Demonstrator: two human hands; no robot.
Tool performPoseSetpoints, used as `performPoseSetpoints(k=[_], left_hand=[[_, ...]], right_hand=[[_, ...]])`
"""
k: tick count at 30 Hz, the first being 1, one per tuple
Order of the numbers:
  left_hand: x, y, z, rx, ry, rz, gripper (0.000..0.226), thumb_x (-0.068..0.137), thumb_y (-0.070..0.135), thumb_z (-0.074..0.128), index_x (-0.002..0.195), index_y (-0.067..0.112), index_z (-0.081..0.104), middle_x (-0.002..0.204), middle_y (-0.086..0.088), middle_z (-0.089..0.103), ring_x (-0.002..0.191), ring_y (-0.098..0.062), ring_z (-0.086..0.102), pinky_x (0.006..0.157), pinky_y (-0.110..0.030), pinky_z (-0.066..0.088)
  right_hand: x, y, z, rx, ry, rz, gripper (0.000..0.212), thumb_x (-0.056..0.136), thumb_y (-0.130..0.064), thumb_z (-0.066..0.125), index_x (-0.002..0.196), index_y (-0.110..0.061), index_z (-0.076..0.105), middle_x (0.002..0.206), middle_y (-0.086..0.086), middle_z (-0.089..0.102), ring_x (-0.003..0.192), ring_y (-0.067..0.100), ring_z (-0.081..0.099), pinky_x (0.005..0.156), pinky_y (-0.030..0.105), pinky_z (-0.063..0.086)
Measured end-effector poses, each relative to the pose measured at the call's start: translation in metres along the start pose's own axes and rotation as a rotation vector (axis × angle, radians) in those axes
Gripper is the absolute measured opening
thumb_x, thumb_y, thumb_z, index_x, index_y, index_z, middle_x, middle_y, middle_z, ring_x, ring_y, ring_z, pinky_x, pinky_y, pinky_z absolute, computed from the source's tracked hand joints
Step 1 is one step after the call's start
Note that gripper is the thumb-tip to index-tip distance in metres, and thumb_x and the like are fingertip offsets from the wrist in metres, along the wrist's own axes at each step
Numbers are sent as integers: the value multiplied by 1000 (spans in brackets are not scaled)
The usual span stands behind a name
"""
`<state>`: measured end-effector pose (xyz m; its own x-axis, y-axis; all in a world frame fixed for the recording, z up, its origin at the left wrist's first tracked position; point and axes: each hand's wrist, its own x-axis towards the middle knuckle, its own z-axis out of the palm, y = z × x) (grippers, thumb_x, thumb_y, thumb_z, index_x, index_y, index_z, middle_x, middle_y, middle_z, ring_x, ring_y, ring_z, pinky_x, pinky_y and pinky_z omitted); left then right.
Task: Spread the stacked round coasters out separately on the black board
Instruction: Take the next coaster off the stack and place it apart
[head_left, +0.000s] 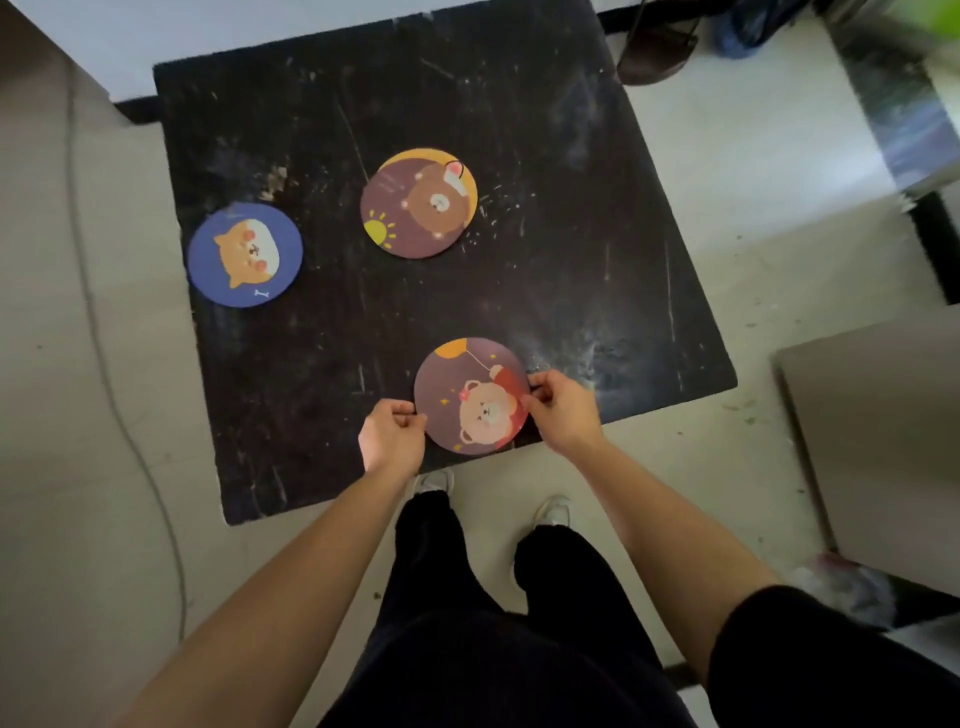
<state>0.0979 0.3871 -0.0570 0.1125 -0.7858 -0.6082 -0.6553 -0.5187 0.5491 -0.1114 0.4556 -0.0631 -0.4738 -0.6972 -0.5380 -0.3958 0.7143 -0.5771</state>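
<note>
A scratched black board (571, 291) lies on the floor. A blue coaster with an orange dog (245, 254) rests flat near its left edge. In the middle sits a brown bear coaster (415, 208) stacked on an orange one (457, 161) that peeks out at its upper right. Close to the board's near edge is a brown coaster with a pink bear and balloon (471, 396). My left hand (392, 434) pinches its left rim and my right hand (561, 408) pinches its right rim.
A thin cable (98, 332) runs down the pale floor left of the board. A beige box or cabinet (878, 441) stands at the right. A dark shoe (654, 52) lies beyond the far right corner. My legs and white shoes (434, 480) are just below the near edge.
</note>
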Motion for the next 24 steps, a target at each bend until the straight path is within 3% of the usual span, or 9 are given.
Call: performPoseSetpoints(k=[9, 12, 17, 24], left_hand=[[-2, 1, 7, 110, 67, 18, 18, 87, 17, 65, 103, 10, 65, 89, -3, 67, 93, -28, 66, 84, -37, 51], [-2, 6, 1, 174, 21, 22, 31, 88, 22, 64, 116, 9, 63, 110, -11, 68, 102, -32, 64, 89, -40, 51], [-1, 28, -22, 297, 16, 144, 54, 94, 36, 55, 142, 14, 44, 144, -17, 44, 123, -36, 52, 99, -48, 48], [19, 86, -63, 329, 112, 377, 56, 97, 38, 47, 147, 16, 36, 157, -12, 29, 142, -34, 30, 111, -51, 33]], right_hand=[[-3, 0, 11, -109, 15, 17, 33, 91, -31, 62, 122, -20, 60, 111, 7, 68, 103, 30, 64, 86, 40, 51], [-7, -8, 7, -120, -21, 34, 43, 91, -33, 58, 131, -18, 53, 120, 10, 63, 110, 33, 61, 90, 42, 48], [-11, -26, -16, -150, 43, -34, 57, 94, -34, 55, 145, -18, 37, 140, 14, 45, 123, 36, 52, 97, 48, 45], [16, -77, -54, -190, 251, -151, 56, 95, -34, 54, 146, -20, 34, 147, 10, 38, 126, 31, 49, 98, 48, 51]])
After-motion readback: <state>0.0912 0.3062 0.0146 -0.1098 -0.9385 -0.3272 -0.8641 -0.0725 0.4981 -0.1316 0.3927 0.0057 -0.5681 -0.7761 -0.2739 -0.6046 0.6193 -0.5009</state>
